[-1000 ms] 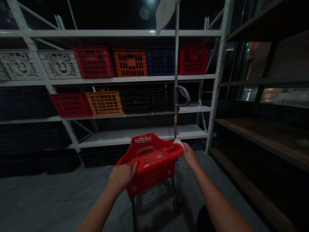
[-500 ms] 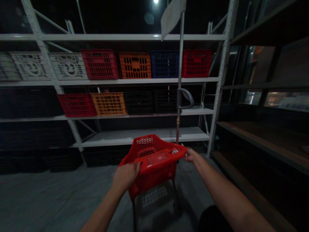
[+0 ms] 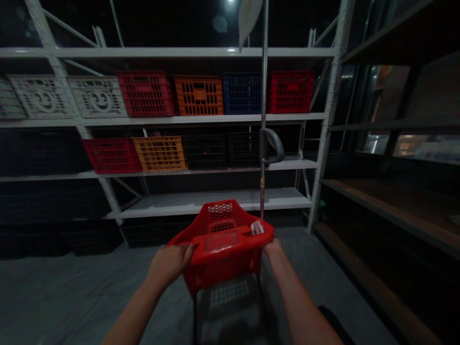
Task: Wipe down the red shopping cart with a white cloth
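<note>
Red plastic forms the shopping cart [image 3: 223,274] that stands between and just ahead of the hands. The left hand [image 3: 172,262] grips one end of its handle rim [image 3: 224,254], thumb on top. Under the opposite corner curls the right hand [image 3: 274,247], apparently grasping a white cloth [image 3: 257,228], which shows through the handle's gap. Work at that corner looks under way; how much of the rim is done or left cannot be told. Beyond the right hand rises a metal pole [image 3: 264,86] with a grey loop [image 3: 279,146]. Farther ahead of both hands, white shelving [image 3: 194,52] bears plastic crates [image 3: 198,97].
</note>
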{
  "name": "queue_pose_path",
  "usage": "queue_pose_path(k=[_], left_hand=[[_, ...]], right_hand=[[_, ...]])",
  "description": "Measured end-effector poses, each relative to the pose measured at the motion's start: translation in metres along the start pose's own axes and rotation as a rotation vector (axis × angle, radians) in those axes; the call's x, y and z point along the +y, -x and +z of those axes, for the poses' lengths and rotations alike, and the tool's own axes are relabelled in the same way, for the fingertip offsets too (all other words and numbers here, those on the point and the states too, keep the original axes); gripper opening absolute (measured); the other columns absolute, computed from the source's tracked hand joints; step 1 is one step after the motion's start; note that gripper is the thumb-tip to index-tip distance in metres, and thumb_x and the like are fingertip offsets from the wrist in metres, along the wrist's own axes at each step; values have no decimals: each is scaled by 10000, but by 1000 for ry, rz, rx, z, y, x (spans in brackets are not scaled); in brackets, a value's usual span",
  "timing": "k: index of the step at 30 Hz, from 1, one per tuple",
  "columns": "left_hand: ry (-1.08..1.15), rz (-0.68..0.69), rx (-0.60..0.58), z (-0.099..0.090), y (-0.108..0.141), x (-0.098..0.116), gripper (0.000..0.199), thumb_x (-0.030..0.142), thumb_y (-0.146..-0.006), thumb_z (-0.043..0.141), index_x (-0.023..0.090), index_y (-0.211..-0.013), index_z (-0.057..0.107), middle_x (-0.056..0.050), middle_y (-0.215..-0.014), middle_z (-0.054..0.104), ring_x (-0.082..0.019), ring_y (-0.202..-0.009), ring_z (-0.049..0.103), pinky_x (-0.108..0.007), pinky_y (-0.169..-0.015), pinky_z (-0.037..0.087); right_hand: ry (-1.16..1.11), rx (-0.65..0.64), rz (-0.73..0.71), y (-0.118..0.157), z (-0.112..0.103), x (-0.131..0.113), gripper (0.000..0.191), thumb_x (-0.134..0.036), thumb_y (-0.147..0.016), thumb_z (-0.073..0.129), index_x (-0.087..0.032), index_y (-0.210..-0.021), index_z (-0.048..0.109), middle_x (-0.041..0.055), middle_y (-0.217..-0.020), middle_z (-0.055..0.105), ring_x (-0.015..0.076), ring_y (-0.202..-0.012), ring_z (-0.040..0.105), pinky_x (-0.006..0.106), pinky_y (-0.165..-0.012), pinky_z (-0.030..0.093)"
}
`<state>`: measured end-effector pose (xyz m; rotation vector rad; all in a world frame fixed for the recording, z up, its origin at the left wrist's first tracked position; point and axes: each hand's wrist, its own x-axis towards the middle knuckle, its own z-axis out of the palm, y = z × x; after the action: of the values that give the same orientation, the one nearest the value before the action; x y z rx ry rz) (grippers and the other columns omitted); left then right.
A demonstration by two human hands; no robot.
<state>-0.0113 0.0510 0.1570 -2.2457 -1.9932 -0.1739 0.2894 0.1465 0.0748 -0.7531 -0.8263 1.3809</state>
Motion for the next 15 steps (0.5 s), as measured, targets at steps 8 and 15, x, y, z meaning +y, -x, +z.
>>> queue_pose_path(k=[8, 15], left_hand=[[-29, -4, 2, 0, -5, 5, 578, 450, -876, 136, 197, -914, 655, -100, -842, 691, -214, -805, 638, -305, -690, 425], [-47, -2, 3, -1, -4, 2, 549, 438, -875, 158, 199, -903, 652, -97, -837, 690, -214, -806, 637, -305, -687, 428]], right_hand=[[-356, 93, 139, 5, 1, -14, 300, -40, -829, 305, -157, -650, 515, -33, -538, 532, 45, -493, 559, 102, -549, 500], [-275, 155, 225, 11, 4, -2, 255, -207, -861, 360, -166, -652, 501, -15, -488, 549, 87, -422, 547, 173, -450, 496]])
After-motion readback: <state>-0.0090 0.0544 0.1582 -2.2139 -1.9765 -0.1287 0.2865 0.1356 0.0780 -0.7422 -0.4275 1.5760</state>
